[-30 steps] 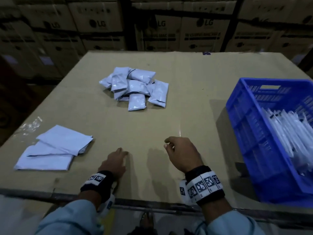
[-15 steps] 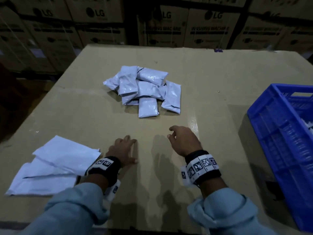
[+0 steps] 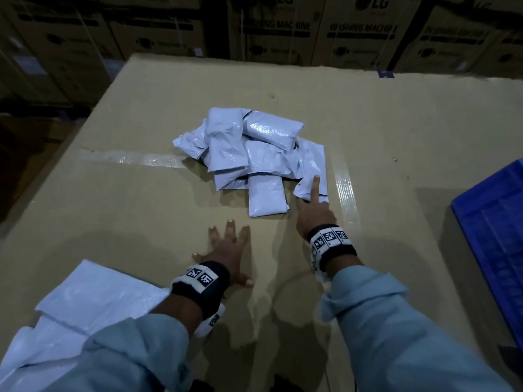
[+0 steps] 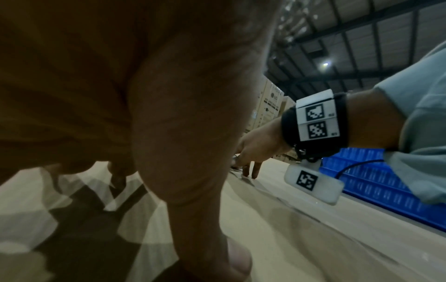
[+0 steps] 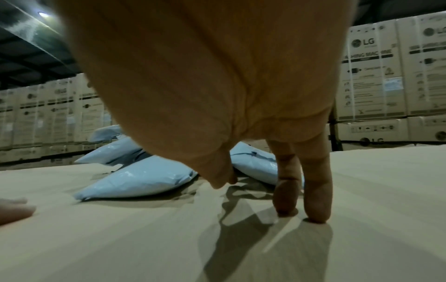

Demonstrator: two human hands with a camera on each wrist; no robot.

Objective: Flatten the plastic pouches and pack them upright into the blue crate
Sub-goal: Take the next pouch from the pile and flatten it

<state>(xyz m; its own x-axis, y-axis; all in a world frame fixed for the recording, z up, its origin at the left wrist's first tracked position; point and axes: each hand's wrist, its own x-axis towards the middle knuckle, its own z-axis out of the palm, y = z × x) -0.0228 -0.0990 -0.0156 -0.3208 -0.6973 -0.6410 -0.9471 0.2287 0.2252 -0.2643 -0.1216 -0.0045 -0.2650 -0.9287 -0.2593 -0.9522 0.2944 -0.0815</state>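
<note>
A pile of puffy white plastic pouches (image 3: 254, 148) lies mid-table; in the right wrist view the same pouches (image 5: 137, 181) bulge just ahead. My right hand (image 3: 314, 205) reaches to the pile's right edge, its index finger stretched straight over the rightmost pouch (image 3: 311, 162), while two other fingers (image 5: 316, 190) point straight down and touch the cardboard. It holds nothing. My left hand (image 3: 229, 250) lies flat on the table with fingers spread, short of the nearest pouch (image 3: 266, 199). The blue crate (image 3: 495, 250) stands at the right edge, mostly out of frame.
Flattened white pouches (image 3: 93, 292) are stacked at the near left, partly under my left sleeve. The table (image 3: 141, 216) is a taped cardboard sheet. Stacked LG cartons (image 3: 359, 29) wall the back. The crate (image 4: 376, 177) shows behind my right wrist.
Both hands have slid forward from the near edge toward the pile. The right hand has uncurled and its index finger now lies over the rightmost pouch. The left hand has spread flat.
</note>
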